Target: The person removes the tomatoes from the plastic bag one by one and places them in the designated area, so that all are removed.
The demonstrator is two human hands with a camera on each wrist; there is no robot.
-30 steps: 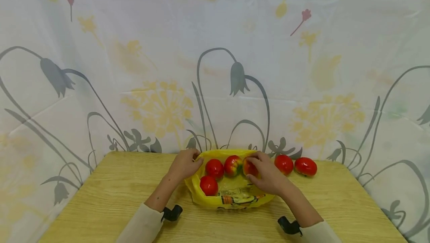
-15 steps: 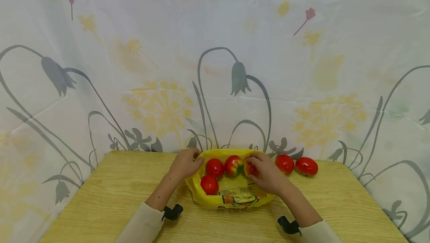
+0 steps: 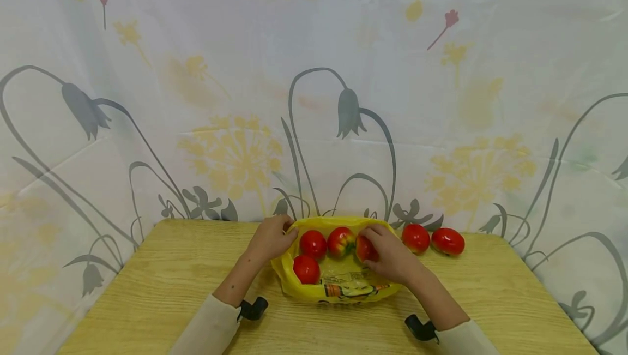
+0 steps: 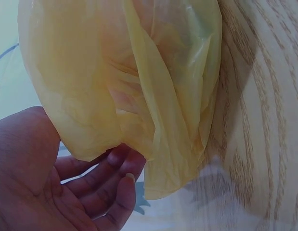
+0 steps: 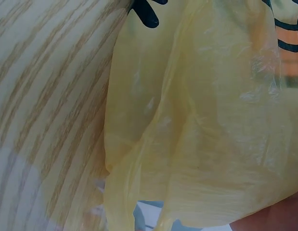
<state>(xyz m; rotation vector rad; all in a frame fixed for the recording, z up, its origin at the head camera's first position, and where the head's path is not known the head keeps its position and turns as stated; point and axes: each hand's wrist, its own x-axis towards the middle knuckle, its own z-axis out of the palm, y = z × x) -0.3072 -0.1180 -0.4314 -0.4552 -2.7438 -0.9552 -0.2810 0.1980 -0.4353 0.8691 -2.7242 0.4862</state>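
Note:
A yellow plastic bag (image 3: 294, 289) lies on its side-to-side length in the head view, its mouth spread upward. My left hand (image 3: 271, 239) grips the bag's left rim; in the left wrist view its fingers (image 4: 98, 185) curl behind the thin plastic. My right hand (image 3: 392, 254) reaches over the right rim and holds a glossy red fruit (image 3: 365, 248) inside the bag, partly covered by the fingers. Also in the bag are a red fruit with yellow-green streaks (image 3: 340, 241) and two plain red ones, a back one (image 3: 313, 244) and a front one (image 3: 306, 269).
Right of the bag, a round red fruit (image 3: 415, 238) and a longer red fruit (image 3: 447, 241) sit on the wooden table (image 3: 157, 289). A flower-printed cloth (image 3: 314, 98) hangs behind the table's far edge. Black wrist mounts (image 3: 253, 308) jut from both sleeves.
Both hands keep nearly the same places on the bag and fruit. The right fingers shift very slightly round the held fruit; the bag and the other fruits look unmoved.

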